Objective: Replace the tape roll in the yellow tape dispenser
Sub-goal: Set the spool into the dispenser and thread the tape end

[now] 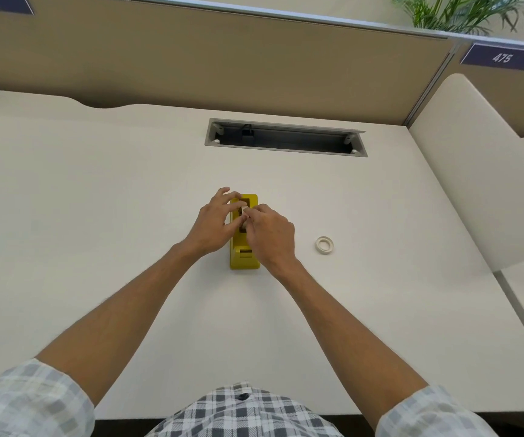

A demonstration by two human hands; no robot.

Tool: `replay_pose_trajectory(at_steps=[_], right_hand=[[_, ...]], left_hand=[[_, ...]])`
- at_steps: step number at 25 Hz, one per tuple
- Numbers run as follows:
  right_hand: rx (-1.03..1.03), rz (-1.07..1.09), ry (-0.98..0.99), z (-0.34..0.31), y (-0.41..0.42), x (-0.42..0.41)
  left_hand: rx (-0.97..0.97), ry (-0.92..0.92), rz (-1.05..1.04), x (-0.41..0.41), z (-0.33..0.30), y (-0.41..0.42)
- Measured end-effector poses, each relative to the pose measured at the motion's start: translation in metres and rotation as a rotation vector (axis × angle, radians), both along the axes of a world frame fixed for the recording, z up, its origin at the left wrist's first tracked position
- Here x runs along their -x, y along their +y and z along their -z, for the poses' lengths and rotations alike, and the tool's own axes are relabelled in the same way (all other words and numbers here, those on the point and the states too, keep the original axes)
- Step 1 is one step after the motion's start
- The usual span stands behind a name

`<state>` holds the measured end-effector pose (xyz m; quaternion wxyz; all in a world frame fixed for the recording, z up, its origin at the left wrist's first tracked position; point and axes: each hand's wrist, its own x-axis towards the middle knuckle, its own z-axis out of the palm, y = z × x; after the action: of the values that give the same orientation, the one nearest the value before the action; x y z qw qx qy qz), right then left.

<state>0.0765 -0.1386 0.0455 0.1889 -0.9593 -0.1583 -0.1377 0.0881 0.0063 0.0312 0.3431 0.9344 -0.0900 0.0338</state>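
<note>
The yellow tape dispenser (244, 257) stands on the white desk (96, 200), its cutter end toward me. My left hand (213, 223) rests on the dispenser's left side, fingers curled over its top. My right hand (270, 234) comes in from the right, and its fingertips pinch a whitish tape roll (241, 212) sitting in the dispenser's slot. Both hands hide most of that roll. A second, white tape roll (324, 245) lies flat on the desk to the right of the dispenser, apart from both hands.
A grey cable tray opening (286, 141) is cut into the desk behind the dispenser. A tan partition wall (223, 58) closes the back, and a cream side panel (475, 184) stands on the right. The desk's front edge is close to my body.
</note>
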Motion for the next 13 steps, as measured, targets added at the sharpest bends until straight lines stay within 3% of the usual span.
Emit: replay_pose_trajectory(at_steps=[6, 13], right_hand=[[-0.002, 0.006, 0.009, 0.0004, -0.0007, 0.0009], [-0.017, 0.000, -0.002, 0.0001, -0.0012, 0.0023]], left_hand=[[0.067, 0.000, -0.018, -0.0002, -0.0013, 0.0008], [0.018, 0.026, 0.003, -0.0019, -0.0030, 0.0006]])
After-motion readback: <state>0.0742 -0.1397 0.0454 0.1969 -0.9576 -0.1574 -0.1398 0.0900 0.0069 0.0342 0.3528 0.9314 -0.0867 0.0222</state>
